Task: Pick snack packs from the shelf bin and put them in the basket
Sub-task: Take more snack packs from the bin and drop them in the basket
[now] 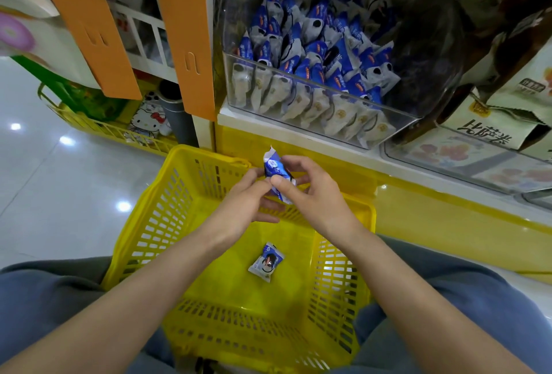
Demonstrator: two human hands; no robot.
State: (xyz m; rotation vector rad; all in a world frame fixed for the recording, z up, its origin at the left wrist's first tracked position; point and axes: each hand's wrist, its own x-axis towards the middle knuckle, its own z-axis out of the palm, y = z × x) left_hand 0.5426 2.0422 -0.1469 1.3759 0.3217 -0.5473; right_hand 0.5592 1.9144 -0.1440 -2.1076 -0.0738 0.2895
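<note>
A blue-and-white snack pack (274, 166) is held above the far rim of the yellow basket (149, 224). My right hand (310, 191) pinches it between thumb and fingers. My left hand (243, 203) touches the same pack from the left with its fingertips. A second snack pack (266, 261) lies flat on the basket floor. The clear shelf bin (403, 118) above holds several more of these packs (313, 54), standing in rows.
Orange shelf uprights (182, 33) stand left of the bin. Cardboard snack boxes (493, 123) sit to the bin's right. Another yellow basket (110, 130) with goods rests on the shiny floor at left. My knees flank the basket.
</note>
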